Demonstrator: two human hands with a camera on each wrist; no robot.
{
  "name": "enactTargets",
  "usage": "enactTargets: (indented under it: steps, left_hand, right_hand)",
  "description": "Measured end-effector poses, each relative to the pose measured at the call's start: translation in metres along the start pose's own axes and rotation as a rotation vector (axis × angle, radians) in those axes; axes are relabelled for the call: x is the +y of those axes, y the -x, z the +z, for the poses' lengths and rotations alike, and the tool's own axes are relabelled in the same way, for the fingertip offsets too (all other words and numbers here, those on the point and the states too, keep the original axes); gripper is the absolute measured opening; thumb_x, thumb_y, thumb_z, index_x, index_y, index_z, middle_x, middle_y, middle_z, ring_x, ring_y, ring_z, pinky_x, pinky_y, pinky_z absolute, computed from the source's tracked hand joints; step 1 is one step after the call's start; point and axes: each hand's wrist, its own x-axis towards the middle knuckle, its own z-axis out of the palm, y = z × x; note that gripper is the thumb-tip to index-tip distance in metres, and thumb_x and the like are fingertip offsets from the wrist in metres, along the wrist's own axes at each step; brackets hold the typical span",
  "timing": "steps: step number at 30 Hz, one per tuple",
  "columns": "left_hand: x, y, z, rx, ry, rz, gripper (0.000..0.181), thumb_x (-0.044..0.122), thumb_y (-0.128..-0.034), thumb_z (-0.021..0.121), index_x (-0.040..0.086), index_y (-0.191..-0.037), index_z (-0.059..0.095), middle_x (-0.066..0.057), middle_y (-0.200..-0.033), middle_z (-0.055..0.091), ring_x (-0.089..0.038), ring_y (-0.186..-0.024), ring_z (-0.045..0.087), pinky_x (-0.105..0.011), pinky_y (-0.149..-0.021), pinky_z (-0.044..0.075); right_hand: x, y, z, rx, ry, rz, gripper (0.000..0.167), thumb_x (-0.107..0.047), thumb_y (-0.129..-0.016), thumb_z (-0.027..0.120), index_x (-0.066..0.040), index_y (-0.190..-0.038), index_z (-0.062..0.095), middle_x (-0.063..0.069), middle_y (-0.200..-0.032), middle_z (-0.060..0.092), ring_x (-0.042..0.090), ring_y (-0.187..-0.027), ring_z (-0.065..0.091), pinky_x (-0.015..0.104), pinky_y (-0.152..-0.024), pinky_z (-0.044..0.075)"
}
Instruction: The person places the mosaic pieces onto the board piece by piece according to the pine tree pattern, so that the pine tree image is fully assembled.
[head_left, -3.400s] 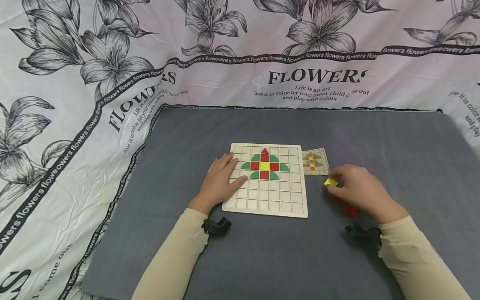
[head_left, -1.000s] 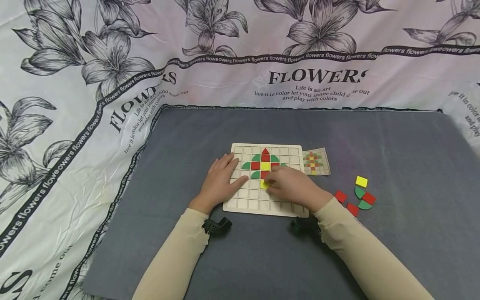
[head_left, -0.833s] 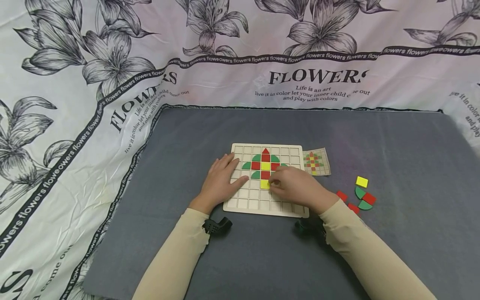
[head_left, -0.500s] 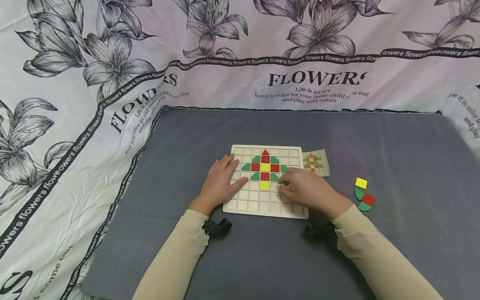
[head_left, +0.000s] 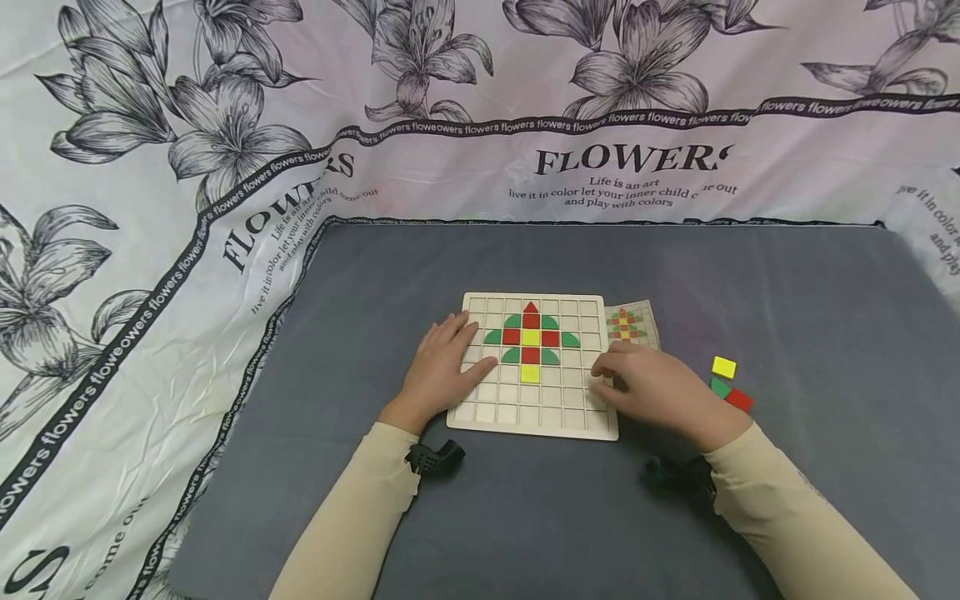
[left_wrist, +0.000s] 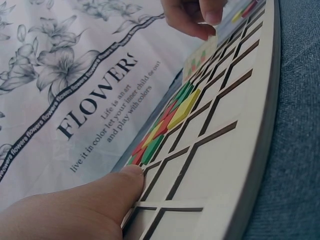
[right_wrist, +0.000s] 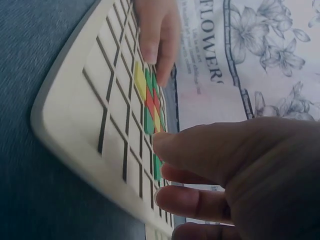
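A pale wooden grid board point(head_left: 558, 417) lies on the table, with red, green and yellow tiles set in its squares. The yellow square tile point(head_left: 530, 374) is at the foot of the pattern, below a red tile point(head_left: 530, 356). My left hand point(head_left: 442, 367) rests on the board's left edge, fingers straight and thumb on the grid. Over the right edge hovers my right hand point(head_left: 652, 387), loosely bent. Its thumb point(right_wrist: 190, 150) and fingers have nothing between them in the right wrist view.
A pattern card point(head_left: 633, 323) lies beside the board's upper right, partly behind my right hand. Farther right are a loose yellow tile point(head_left: 723, 367), a green tile point(head_left: 720, 387) and a red tile point(head_left: 739, 400). Grey cloth point(head_left: 525, 517) covers the table.
My right hand brought a yellow tile from the loose pile to the board, let it go below the red tile, then moved right. The left hand has stayed put.
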Motion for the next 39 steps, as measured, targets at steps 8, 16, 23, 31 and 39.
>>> enactTargets:
  steps: [8, 16, 23, 31, 39]
  left_hand:
    - [0.001, 0.0, 0.001, 0.007, -0.008, -0.004, 0.074, 0.054, -0.1029, 0.061, 0.009, -0.16, 0.046, -0.009, -0.171, 0.032, -0.029, -0.161, 0.022, -0.045, -0.133, 0.011]
    - [0.002, 0.0, 0.001, 0.002, -0.012, -0.01, 0.074, 0.054, -0.1027, 0.062, 0.01, -0.16, 0.045, -0.009, -0.171, 0.032, -0.028, -0.161, 0.022, -0.045, -0.133, 0.011]
    - [0.0, 0.0, 0.001, 0.004, -0.008, -0.005, 0.074, 0.054, -0.1028, 0.062, 0.009, -0.16, 0.045, -0.009, -0.171, 0.032, -0.029, -0.161, 0.023, -0.045, -0.133, 0.012]
    - [-0.003, 0.001, 0.002, 0.017, -0.003, 0.001, 0.074, 0.054, -0.1028, 0.061, 0.009, -0.16, 0.046, -0.01, -0.17, 0.033, -0.029, -0.161, 0.023, -0.047, -0.133, 0.013]
    - [-0.001, 0.0, 0.002, 0.011, -0.006, -0.002, 0.075, 0.054, -0.1026, 0.061, 0.009, -0.16, 0.045, -0.009, -0.17, 0.033, -0.029, -0.161, 0.023, -0.046, -0.133, 0.012]
  right_hand:
    - [0.018, 0.015, -0.006, 0.0, 0.022, 0.015, 0.008, -0.02, -0.089, 0.084, -0.019, -0.095, 0.078, -0.008, -0.09, 0.064, 0.007, -0.075, 0.055, 0.032, -0.064, 0.051]
    - [0.033, 0.028, -0.011, -0.042, 0.017, 0.024, 0.02, -0.019, -0.085, 0.088, -0.013, -0.102, 0.079, -0.003, -0.1, 0.069, 0.01, -0.083, 0.061, 0.037, -0.074, 0.056]
    - [0.048, 0.038, -0.016, -0.06, 0.03, 0.069, 0.027, -0.02, -0.083, 0.088, -0.01, -0.105, 0.078, 0.0, -0.102, 0.069, 0.012, -0.081, 0.059, 0.037, -0.073, 0.054]
    - [0.058, 0.045, -0.024, -0.138, 0.053, 0.16, 0.03, -0.018, -0.08, 0.09, -0.009, -0.106, 0.077, 0.004, -0.1, 0.066, 0.016, -0.082, 0.058, 0.04, -0.071, 0.053]
    - [0.062, 0.049, -0.027, -0.157, 0.024, 0.167, 0.024, -0.014, -0.08, 0.087, -0.008, -0.099, 0.074, -0.002, -0.083, 0.06, 0.014, -0.074, 0.053, 0.035, -0.064, 0.048]
